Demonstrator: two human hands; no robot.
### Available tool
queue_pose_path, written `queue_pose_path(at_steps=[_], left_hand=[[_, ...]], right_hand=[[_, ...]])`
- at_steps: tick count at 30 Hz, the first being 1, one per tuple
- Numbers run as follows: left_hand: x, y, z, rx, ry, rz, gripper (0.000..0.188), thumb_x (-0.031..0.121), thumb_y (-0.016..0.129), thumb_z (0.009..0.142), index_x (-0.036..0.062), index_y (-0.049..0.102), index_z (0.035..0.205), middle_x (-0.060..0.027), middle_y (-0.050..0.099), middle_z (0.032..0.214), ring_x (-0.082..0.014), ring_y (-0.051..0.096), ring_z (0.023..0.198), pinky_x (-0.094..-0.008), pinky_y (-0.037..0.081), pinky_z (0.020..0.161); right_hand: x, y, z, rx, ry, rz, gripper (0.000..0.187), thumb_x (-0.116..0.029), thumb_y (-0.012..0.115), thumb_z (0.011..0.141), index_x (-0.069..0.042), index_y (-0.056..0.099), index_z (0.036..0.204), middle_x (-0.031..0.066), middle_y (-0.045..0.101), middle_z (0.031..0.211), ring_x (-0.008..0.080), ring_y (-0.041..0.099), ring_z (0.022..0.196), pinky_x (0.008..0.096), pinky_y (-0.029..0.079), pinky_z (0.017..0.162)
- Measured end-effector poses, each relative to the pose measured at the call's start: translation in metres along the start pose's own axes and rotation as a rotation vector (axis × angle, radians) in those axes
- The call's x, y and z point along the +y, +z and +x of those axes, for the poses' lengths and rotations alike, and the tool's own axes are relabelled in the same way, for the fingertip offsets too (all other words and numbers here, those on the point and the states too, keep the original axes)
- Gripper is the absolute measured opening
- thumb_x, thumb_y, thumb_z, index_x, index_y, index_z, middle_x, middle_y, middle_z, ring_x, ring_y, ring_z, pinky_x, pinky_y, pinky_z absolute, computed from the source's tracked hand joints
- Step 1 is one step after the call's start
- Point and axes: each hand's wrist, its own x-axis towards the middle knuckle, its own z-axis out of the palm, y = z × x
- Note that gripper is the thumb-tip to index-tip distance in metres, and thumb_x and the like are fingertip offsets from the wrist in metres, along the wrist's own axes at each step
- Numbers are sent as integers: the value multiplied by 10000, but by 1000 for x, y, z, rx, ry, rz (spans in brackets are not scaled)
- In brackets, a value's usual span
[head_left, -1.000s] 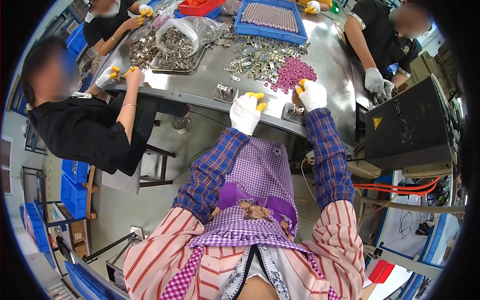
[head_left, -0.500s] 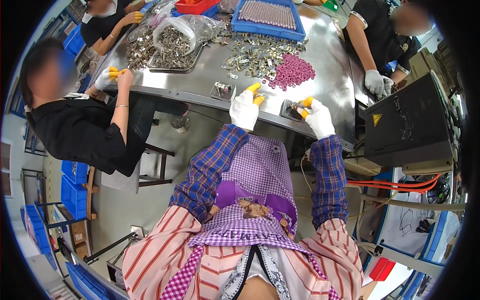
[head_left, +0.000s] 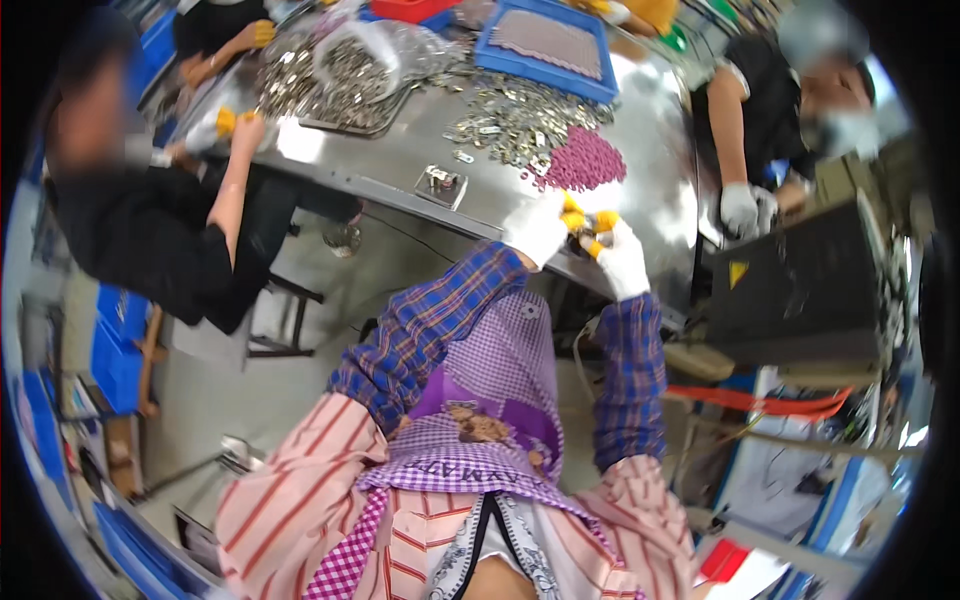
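Note:
My left hand, in a white glove with yellow fingertips, reaches the table's near edge with its fingers pinched. Close beside it, my right hand, gloved the same way, also has its fingers drawn together. Both sets of fingertips meet over a small dark block, which they largely cover. What either hand pinches is too small and blurred to make out. Just beyond them lies a heap of pink rings. A small clear-based fixture with metal parts stands left of my hands, apart from them.
Loose metal parts spread behind the rings on the metal table. A blue tray and a bag of metal pieces stand farther back. A dark box is at right. Co-workers sit left and right.
My left hand has moved right, from near the clear-based fixture to the dark block beside my right hand. My right hand has shifted slightly left in view. The whole view has tilted and blurred.

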Motion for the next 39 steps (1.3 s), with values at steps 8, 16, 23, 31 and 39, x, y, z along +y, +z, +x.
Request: queue_pose_path(at_steps=[8, 16, 23, 31, 39], left_hand=[[0, 3, 1, 199, 189, 148, 196, 230, 549, 820, 77, 616, 922, -87, 635, 820, -259, 609, 719, -342, 478, 669], [16, 2, 17, -47, 266, 271, 164, 232, 562, 787, 84, 621, 823, -83, 627, 792, -278, 595, 678, -357, 464, 640], [8, 6, 2, 103, 213, 215, 185, 271, 584, 775, 91, 623, 786, -95, 613, 755, -263, 590, 638, -357, 466, 588], [47, -84, 19, -58, -66, 293, 383, 309, 630, 766, 75, 607, 1069, -111, 635, 947, -318, 615, 734, -398, 490, 646], [-110, -131, 30, 360, -364, 10, 382, 272, 590, 859, 117, 570, 1207, -145, 626, 1118, -308, 622, 942, -364, 482, 820]], right_hand=[[24, 0, -2, 140, -215, 180, 303, -72, 734, 731, -19, 622, 1008, 105, 638, 936, 201, 595, 783, 289, 499, 725], [24, 6, -15, 295, -386, 56, 319, -84, 725, 730, -18, 618, 1023, 103, 640, 1005, 231, 605, 872, 316, 486, 814], [7, 6, -25, 264, -517, 9, 412, -82, 692, 688, -30, 601, 1086, 126, 608, 1127, 274, 595, 975, 357, 460, 898], [40, -9, -19, 492, -207, -412, 436, -189, 723, 649, -106, 617, 1064, 93, 618, 1061, 287, 597, 911, 368, 481, 808], [88, -63, 57, 643, 298, -534, 413, -317, 690, 734, -130, 591, 1089, 94, 607, 1030, 295, 608, 867, 383, 499, 747]])
